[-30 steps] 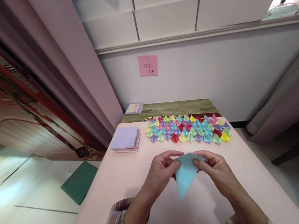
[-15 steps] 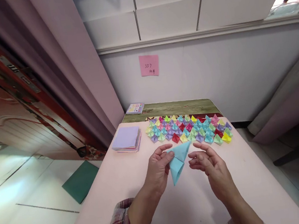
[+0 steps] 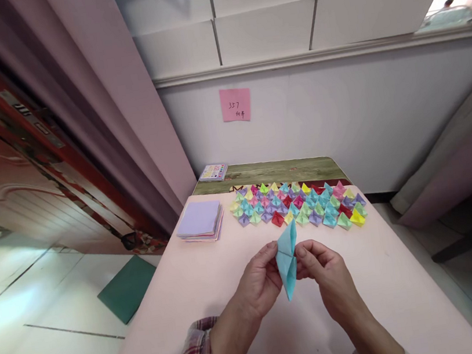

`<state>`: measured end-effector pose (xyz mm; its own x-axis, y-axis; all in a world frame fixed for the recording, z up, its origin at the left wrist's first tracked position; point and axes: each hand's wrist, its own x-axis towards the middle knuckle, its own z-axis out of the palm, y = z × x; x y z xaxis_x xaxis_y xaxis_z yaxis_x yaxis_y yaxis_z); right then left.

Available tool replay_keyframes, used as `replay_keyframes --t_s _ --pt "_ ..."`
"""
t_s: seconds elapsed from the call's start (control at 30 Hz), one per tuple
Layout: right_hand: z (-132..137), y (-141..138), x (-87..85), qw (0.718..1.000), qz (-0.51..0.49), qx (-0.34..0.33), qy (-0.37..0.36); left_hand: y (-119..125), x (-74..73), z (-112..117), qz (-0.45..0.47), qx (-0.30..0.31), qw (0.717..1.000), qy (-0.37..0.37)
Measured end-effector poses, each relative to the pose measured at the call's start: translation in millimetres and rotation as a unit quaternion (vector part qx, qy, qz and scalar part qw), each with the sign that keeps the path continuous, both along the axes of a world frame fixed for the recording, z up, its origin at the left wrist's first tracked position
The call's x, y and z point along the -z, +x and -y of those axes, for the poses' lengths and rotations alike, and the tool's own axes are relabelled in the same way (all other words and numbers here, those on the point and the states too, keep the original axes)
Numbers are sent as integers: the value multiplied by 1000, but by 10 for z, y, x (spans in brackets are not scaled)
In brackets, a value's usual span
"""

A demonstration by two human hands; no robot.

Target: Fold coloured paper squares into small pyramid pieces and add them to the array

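A light-blue folded origami paper (image 3: pixel 287 259) is held up above the pink-covered table, standing as a narrow diamond with a crease across its middle. My left hand (image 3: pixel 261 279) grips its left edge between thumb and fingers. On the other side, my right hand (image 3: pixel 322 263) pinches the right edge near the middle, thumb on top and fingers curled behind. Beyond both hands lie rows of small folded paper pieces (image 3: pixel 296 203) in many colours. Parts of the fingers behind the paper are hidden.
A stack of square paper sheets (image 3: pixel 199 218), purple on top, sits at the table's left. Behind it lies a small printed packet (image 3: pixel 214 172) on the wooden strip. A pink note (image 3: pixel 235 105) is stuck to the wall. A green sheet (image 3: pixel 127 289) lies on the floor.
My right hand has moved left and closed on the paper's right edge. The paper has turned from a slanted triangle to an upright, narrow diamond shape.
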<state>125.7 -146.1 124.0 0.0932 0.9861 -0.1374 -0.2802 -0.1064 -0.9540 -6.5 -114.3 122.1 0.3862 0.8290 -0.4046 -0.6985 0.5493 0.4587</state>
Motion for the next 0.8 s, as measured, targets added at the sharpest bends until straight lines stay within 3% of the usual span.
replay_keyframes --t_s 0.4,0.8 --pt "5 -8 -7 1000 -22 -4 4 49 -48 21 35 43 998 -19" --pt "-7 26 -3 1000 -8 -10 23 47 -23 32 18 41 999 6"
